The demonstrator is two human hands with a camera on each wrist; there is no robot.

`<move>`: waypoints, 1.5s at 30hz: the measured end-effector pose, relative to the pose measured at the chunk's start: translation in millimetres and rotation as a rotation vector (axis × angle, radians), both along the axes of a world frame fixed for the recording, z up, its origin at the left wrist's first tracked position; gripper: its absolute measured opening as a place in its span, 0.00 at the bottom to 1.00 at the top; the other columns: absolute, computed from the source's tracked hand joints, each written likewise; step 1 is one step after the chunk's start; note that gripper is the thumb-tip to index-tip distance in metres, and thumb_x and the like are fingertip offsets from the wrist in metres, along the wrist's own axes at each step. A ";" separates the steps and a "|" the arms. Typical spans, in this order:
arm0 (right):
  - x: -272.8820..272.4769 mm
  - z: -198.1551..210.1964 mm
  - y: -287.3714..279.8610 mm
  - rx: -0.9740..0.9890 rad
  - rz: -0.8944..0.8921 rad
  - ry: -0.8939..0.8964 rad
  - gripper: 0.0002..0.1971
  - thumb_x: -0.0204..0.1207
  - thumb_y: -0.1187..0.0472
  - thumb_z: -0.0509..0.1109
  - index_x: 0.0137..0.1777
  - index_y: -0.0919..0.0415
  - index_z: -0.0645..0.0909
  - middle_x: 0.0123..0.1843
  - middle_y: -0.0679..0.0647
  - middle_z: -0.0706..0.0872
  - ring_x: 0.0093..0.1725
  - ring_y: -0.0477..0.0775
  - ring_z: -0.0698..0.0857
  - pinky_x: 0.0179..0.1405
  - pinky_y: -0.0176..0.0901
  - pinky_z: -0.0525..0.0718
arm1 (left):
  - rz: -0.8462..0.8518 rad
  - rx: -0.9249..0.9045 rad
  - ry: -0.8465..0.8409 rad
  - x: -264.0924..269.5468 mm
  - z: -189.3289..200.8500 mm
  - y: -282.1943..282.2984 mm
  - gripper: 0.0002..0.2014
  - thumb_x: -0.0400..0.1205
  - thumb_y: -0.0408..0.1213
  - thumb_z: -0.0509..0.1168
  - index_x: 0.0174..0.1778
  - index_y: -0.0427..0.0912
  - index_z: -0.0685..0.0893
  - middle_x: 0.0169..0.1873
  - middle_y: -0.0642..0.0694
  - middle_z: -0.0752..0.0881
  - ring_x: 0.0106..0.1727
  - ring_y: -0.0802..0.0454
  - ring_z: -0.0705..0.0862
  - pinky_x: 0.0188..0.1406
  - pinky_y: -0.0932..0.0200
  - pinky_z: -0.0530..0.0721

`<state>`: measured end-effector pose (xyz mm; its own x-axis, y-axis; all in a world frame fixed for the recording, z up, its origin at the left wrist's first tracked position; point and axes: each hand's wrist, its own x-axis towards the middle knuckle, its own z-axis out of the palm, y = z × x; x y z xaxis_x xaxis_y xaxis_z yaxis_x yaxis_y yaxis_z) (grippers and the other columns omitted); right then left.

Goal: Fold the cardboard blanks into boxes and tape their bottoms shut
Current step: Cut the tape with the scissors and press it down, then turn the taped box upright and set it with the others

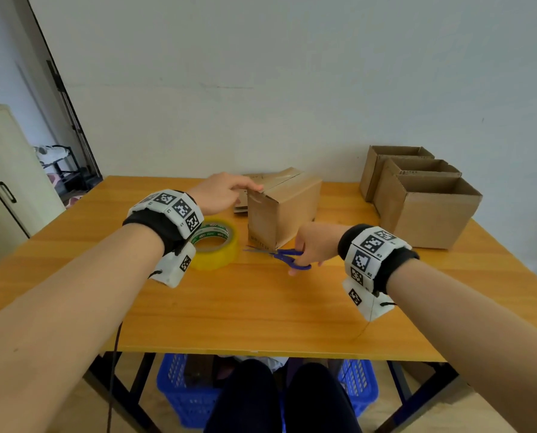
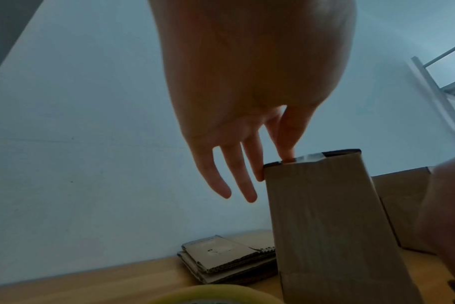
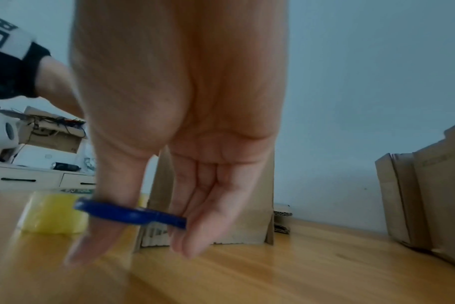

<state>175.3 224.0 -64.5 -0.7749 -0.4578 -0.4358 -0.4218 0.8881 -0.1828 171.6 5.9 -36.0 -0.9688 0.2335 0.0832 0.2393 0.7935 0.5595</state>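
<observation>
A folded cardboard box (image 1: pixel 279 210) stands on the wooden table (image 1: pixel 245 307) with its taped seam facing up. My left hand (image 1: pixel 226 192) rests on its near top edge, fingers straight; one fingertip (image 2: pixel 286 156) presses beside a strip of clear tape (image 2: pixel 309 157). My right hand (image 1: pixel 311 245) is low at the box's near bottom corner. Its thumb and fingers sit through the handles of blue scissors (image 1: pixel 289 257), whose blades lie almost on the table and point left. A yellow tape roll (image 1: pixel 214 248) lies flat, left of the box, under my left wrist.
A stack of flat cardboard blanks (image 2: pixel 221 259) lies behind the box on its left. Three folded open-topped boxes (image 1: pixel 429 210) stand at the table's back right. Blue baskets (image 1: pixel 179 392) sit under the table by my knees. A wall runs along the far edge.
</observation>
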 end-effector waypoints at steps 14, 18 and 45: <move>-9.1 -14.9 1.7 0.014 0.061 0.234 0.11 0.68 0.53 0.80 0.46 0.60 0.90 0.45 0.54 0.88 0.45 0.55 0.85 0.41 0.45 0.85 | 0.139 -0.251 0.196 -2.4 -4.7 35.2 0.27 0.67 0.67 0.70 0.50 0.49 0.77 0.48 0.49 0.85 0.47 0.48 0.84 0.47 0.46 0.85; -8.3 -17.7 5.1 -0.067 0.095 0.232 0.08 0.72 0.55 0.77 0.46 0.58 0.91 0.43 0.52 0.87 0.40 0.50 0.81 0.40 0.40 0.83 | 0.101 -0.197 0.183 -7.0 -5.5 30.0 0.24 0.70 0.59 0.73 0.53 0.48 0.79 0.56 0.49 0.84 0.54 0.50 0.82 0.54 0.49 0.83; -11.8 0.6 4.6 -0.562 0.015 0.898 0.08 0.80 0.53 0.65 0.45 0.57 0.78 0.43 0.47 0.79 0.39 0.47 0.76 0.35 0.40 0.77 | 0.023 -0.276 0.170 2.0 -19.9 25.1 0.25 0.88 0.38 0.52 0.82 0.45 0.59 0.83 0.49 0.53 0.81 0.49 0.62 0.79 0.55 0.61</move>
<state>163.5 228.6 -63.9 -0.7003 -0.4274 0.5717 -0.6160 0.7666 -0.1814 173.6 31.0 -55.9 -0.9519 0.2476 0.1806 0.2908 0.9160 0.2765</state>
